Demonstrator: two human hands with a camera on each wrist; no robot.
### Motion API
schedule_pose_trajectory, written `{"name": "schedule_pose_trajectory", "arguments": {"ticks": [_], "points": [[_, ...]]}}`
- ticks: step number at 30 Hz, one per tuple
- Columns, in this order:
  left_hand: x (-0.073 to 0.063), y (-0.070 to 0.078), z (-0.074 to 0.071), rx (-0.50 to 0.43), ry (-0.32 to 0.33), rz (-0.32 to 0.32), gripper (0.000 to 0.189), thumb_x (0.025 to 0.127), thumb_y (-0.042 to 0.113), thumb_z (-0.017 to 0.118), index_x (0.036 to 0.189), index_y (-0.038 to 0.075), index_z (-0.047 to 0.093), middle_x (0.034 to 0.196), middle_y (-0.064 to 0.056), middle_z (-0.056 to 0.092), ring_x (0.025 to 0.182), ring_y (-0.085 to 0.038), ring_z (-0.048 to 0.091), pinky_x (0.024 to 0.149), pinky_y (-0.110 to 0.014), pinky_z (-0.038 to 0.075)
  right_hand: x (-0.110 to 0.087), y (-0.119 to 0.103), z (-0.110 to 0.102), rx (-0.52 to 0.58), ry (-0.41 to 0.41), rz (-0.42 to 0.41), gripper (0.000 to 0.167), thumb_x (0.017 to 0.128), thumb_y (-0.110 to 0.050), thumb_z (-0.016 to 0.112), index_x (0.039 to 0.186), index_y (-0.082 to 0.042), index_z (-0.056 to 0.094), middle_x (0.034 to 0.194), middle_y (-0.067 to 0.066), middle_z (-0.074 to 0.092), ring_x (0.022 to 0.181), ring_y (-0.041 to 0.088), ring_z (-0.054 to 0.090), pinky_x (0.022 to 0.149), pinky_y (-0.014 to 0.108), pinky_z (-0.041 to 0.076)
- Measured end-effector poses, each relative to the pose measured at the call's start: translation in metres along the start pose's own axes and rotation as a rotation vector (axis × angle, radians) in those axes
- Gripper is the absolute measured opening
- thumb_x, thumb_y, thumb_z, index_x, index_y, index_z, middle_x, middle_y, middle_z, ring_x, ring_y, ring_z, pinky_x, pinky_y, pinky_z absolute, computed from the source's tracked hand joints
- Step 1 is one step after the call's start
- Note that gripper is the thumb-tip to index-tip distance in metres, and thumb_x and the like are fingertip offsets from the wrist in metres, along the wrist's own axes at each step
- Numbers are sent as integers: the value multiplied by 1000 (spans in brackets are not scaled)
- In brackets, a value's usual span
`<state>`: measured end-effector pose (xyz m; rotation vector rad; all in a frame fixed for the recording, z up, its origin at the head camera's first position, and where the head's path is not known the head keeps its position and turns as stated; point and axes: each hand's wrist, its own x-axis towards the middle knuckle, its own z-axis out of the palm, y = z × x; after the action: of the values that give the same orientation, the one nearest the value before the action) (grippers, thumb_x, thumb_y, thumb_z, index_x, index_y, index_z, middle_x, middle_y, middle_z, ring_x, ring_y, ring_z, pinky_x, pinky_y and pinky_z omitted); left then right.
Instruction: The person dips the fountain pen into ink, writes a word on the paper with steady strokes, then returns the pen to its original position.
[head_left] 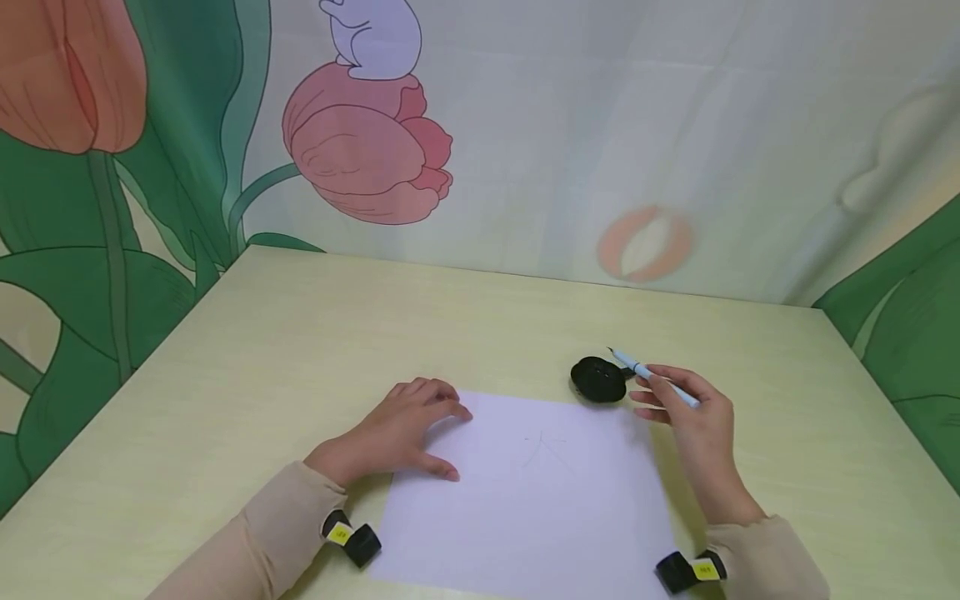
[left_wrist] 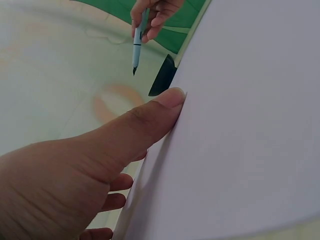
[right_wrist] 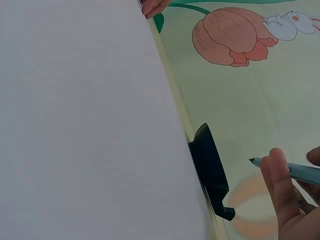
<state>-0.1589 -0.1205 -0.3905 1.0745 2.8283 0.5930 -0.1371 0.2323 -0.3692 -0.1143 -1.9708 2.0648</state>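
A sheet of white paper (head_left: 525,517) lies on the table, with faint thin strokes like a written character in its upper part. My left hand (head_left: 408,429) rests at the paper's upper left corner, thumb and fingers spread over the edge. In my right hand (head_left: 693,417), a light blue pen (head_left: 678,392) is pinched between thumb and fingers, its dark pointed tip raised off the paper and aimed up and left. Just left of that hand, a small black dish (head_left: 597,380) with a short handle stands at the paper's top edge; the pen tip is above its handle side.
The pale wooden table (head_left: 187,433) ends at a printed curtain (head_left: 540,150) with tulips and a rabbit. A black wrist camera (head_left: 352,537) sits on the left sleeve, and another black camera (head_left: 690,571) on the right.
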Motion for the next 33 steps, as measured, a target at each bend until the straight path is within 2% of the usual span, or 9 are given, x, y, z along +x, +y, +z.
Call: {"name": "schedule_pose_trajectory", "arguments": {"ticks": [5,9,17,25,29,33], "points": [[0,0,0,4,5,5,65,68,54,80,123,24,60,129,-2,51,124,-23,44,107,-49,32,2,3,-5,15,3,27,23,98,-13,53,111,4,62,88,-2,76,73,11,74,66,26,58],[1,0,0,7,1,2,66,68,54,80,123,25,60,129,-2,51,124,-23,44,108,-49,31,5,7,-7,-3,34,81,18,98,-10,51,109,1,59,83,-4,75,70,9,73,64,24,57],[1,-1,1,8,-2,2,66,68,55,80,123,25,60,129,-2,51,125,-23,43,107,-49,31,10,22,-14,-131,116,189,16,98,-11,52,110,-1,54,74,-13,71,64,3,69,58,19,55],[0,-1,1,11,1,3,66,68,55,79,123,25,60,129,-2,52,124,-23,44,107,-49,32,13,31,-17,-231,123,203,23,97,-11,52,114,4,54,72,-14,69,59,2,66,55,19,53],[0,-2,0,6,6,8,66,68,55,80,123,25,60,129,-2,52,124,-22,44,107,-49,32,12,32,-17,-359,112,187,24,95,-12,54,114,3,56,70,-16,66,58,1,63,53,18,51],[0,-2,1,-2,10,9,67,67,55,80,123,24,60,129,-2,52,124,-22,44,107,-48,32,12,31,-18,-585,106,132,23,91,-16,60,109,-2,64,68,-14,61,55,-2,56,51,16,45]]}}
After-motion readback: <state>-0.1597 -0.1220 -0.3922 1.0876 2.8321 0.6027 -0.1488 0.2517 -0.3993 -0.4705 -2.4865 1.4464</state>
